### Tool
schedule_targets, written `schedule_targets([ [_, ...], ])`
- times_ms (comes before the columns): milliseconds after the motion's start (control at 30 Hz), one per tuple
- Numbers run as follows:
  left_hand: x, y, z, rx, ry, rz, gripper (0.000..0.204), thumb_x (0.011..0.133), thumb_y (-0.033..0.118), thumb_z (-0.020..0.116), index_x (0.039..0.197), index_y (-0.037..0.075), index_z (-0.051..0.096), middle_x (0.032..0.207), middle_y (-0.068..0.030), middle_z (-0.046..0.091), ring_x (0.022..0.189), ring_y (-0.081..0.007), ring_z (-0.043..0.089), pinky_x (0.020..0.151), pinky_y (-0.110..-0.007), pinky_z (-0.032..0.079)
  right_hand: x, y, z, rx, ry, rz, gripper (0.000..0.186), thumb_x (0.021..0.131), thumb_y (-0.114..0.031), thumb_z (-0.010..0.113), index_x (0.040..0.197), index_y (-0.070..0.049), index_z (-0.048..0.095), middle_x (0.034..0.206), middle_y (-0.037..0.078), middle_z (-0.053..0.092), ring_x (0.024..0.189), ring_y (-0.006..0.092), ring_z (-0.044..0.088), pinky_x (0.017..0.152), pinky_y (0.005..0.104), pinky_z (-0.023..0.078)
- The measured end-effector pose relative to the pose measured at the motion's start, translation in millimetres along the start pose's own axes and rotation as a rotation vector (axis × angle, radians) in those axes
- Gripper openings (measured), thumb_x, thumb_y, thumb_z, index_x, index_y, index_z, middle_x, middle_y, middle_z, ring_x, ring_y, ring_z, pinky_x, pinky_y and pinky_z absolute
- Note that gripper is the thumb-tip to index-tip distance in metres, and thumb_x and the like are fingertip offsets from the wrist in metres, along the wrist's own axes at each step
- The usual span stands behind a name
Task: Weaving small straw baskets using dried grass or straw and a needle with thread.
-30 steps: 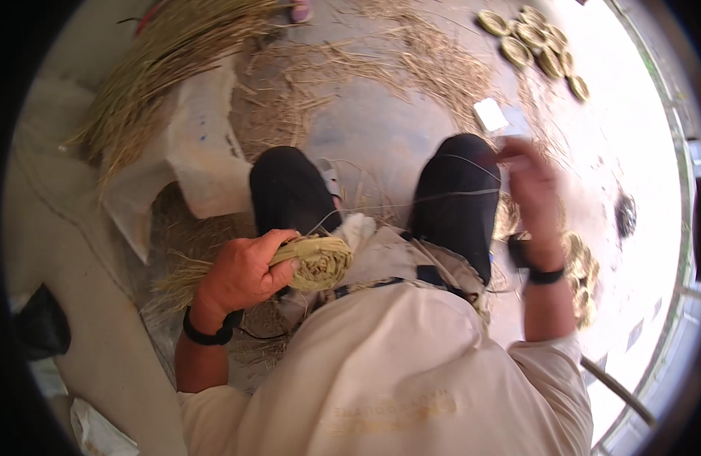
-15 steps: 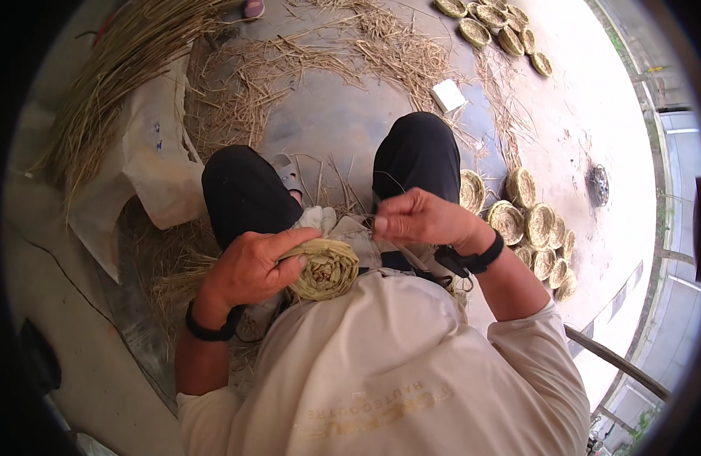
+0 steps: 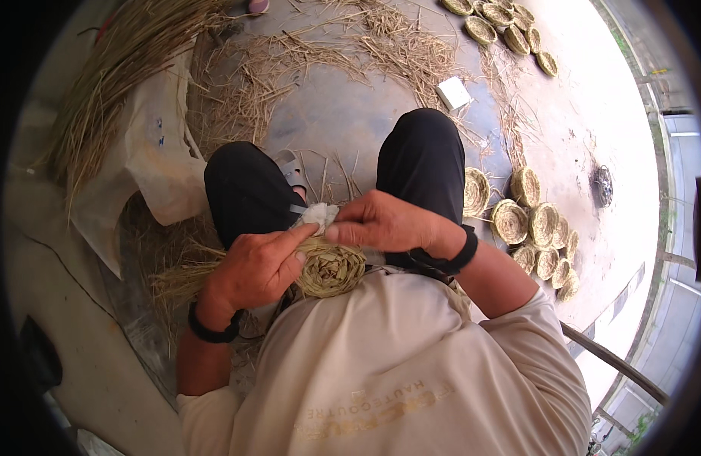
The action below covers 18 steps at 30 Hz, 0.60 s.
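Observation:
Between my knees I hold a small, round coil of greenish-yellow straw point(image 3: 331, 271), its spiralled face turned up. My left hand point(image 3: 261, 264) grips its left side, with the index finger stretched along the upper edge and the thumb pressed on the near side. Just over the coil's far edge is my right hand point(image 3: 385, 222), its thumb and fingers pinched together. Whatever sits in that pinch is too small to make out. Beyond the fingertips a whitish cloth point(image 3: 317, 216) lies between my legs.
A sheaf of long dry stalks point(image 3: 130, 72) rests on a pale draped cover point(image 3: 157, 171) at the far left. Loose straw point(image 3: 248, 91) litters the floor. Several woven straw baskets point(image 3: 510, 220) stand at right, more point(image 3: 481, 30) farther back. A white box point(image 3: 453, 93) lies ahead.
My right hand has come left and inward, from apart on the right to the coil's far edge. My left hand still holds the coil in nearly the same place.

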<state>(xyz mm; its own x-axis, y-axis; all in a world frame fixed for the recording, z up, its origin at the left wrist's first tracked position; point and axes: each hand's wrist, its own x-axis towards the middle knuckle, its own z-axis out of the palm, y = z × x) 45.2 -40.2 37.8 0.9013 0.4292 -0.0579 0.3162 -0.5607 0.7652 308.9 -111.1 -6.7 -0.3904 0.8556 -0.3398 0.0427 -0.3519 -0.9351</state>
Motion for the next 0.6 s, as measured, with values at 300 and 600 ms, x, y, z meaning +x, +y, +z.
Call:
schedule_targets([
  [300, -21, -8, -2, -0.083, -0.132, -0.186, 0.016, 0.102, 0.016, 0.06, 0.107, 0.001, 0.062, 0.087, -0.0239, 0.068, 0.081, -0.0462, 0.067, 0.068, -0.051, 0.053, -19, -6, 8, -0.377, -0.003, -0.105, 0.043, 0.097, -0.041, 0.075, 0.089, 0.001, 0.074, 0.069, 0.02, 0.065, 0.063, 0.0378, 0.064, 0.062, 0.0446, 0.051],
  [600, -2, 12, 32, -0.231, 0.038, -0.147, 0.016, 0.102, 0.014, 0.061, 0.094, 0.001, 0.056, 0.078, -0.0233, 0.063, 0.074, -0.0478, 0.064, 0.062, -0.051, 0.05, -45, 30, 6, 0.005, 0.062, -0.068, 0.039, 0.101, -0.037, 0.073, 0.093, 0.001, 0.075, 0.069, 0.002, 0.063, 0.059, 0.0126, 0.053, 0.056, 0.0322, 0.044],
])
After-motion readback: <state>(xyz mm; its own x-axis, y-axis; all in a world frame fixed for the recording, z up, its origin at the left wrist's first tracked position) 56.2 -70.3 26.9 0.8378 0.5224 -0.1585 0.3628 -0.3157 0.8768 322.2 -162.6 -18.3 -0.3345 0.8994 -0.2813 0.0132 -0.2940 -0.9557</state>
